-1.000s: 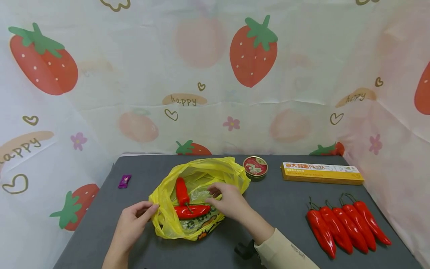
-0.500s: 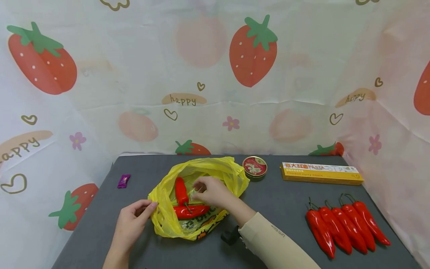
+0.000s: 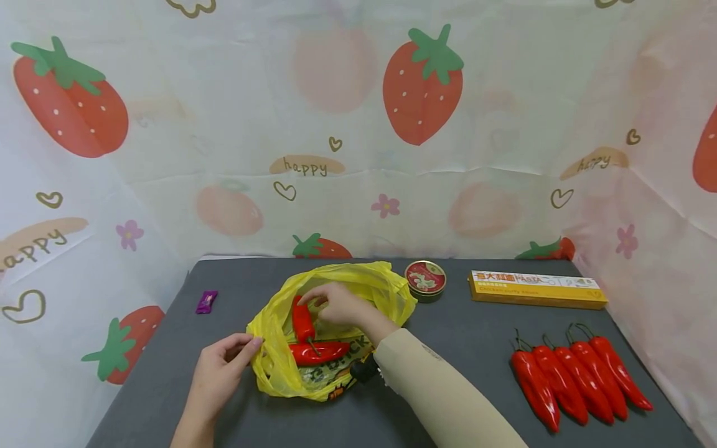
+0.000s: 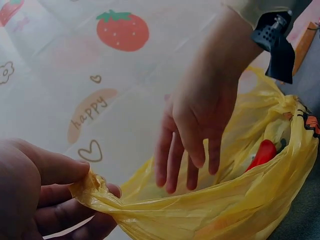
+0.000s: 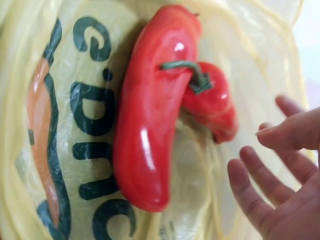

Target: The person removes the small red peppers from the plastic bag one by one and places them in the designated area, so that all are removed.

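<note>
A yellow plastic bag (image 3: 274, 373) lies with its mouth spread open on the dark table. My left hand (image 3: 218, 373) pinches its left rim between thumb and fingers, and the left wrist view shows the gathered plastic in that pinch. Two red chili peppers are in the bag: one lies crosswise (image 3: 319, 353), the other pepper (image 3: 303, 320) points away with its green stem over the first. My right hand (image 3: 338, 303) is over the bag mouth, fingers spread and holding nothing, its fingertips close to the far pepper in the head view. In the right wrist view the hand (image 5: 280, 185) is beside both peppers.
Several red chili peppers (image 3: 579, 379) lie in a row on the right. Behind them is a yellow pasta box (image 3: 538, 290). A round red tin (image 3: 426, 278) stands just beyond the bag, and a small purple wrapped candy (image 3: 206, 302) lies at the left. A strawberry-print curtain surrounds the table.
My right hand has moved left across the bag mouth, toward the far pepper. My left hand keeps its pinch on the rim, and the peppers have stayed in place.
</note>
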The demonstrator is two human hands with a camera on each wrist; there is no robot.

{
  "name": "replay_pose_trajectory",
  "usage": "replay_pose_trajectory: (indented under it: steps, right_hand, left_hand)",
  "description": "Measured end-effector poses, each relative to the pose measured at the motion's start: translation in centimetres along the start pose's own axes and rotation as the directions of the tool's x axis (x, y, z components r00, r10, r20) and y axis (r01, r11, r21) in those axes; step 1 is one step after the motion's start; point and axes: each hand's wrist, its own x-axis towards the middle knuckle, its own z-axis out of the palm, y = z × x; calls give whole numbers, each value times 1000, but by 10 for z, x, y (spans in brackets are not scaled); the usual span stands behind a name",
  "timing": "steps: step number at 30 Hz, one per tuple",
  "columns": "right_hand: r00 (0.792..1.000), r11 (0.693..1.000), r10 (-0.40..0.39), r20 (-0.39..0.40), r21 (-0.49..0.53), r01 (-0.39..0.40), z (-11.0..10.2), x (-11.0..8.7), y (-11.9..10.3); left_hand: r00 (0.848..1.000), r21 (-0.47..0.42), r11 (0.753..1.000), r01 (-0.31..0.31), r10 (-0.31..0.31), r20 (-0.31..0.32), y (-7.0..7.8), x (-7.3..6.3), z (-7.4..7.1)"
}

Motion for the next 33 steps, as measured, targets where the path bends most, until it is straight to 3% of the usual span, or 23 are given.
replay_pose_trajectory:
  steps: [8, 12, 15, 27, 33]
  right_hand:
    - [995, 997, -39, 97, -64, 45, 10, 12, 8]
    - [989, 965, -33, 147, -252, 70, 16, 13, 5]
    - [990, 931, -14, 141, -360, 64, 19, 13, 4]
    - [991, 900, 31, 129, -435, 28, 25, 12, 2]
    - [996, 885, -18, 90, -462, 57, 22, 13, 3]
  left_hand:
    - [1000, -7, 1000, 8, -8, 6, 0, -2, 0]
    - [1000, -7, 1000, 25, -25, 12, -1, -2, -1]
    - [999, -1, 1000, 29, -29, 14, -1, -1, 0]
    - [1000, 4, 1000, 8, -8, 23, 0, -2, -1]
    - [1000, 8, 1000, 3, -3, 18, 0, -2, -1]
